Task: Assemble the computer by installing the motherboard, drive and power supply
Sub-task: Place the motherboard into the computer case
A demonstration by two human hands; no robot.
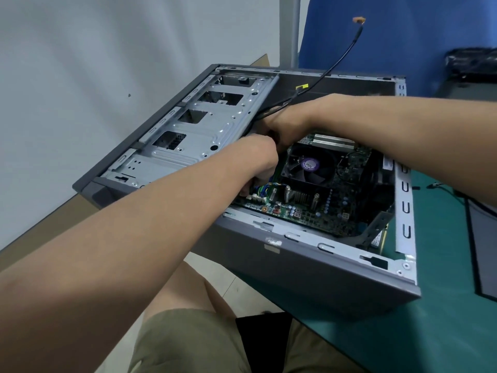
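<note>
A grey computer case point(309, 270) lies open on its side on the green table. The green motherboard point(317, 208) sits inside it, with a black cooler fan point(309, 168) bearing a purple label. My left hand point(258, 162) reaches into the case at the board's left edge, fingers curled around a white connector with coloured wires. Just behind it, my right hand point(287, 125) grips a bundle of black cables point(271, 109). One black cable point(341, 55) rises from the bundle to an orange plug in the air. The silver drive cage point(204, 130) fills the case's left half.
A black-wrapped object point(470, 64) lies at the far right on the table. A blue panel point(390, 36) stands behind the case. A dark mat point(484, 238) lies at the right edge. My knees in khaki shorts point(201, 343) are below the table's edge.
</note>
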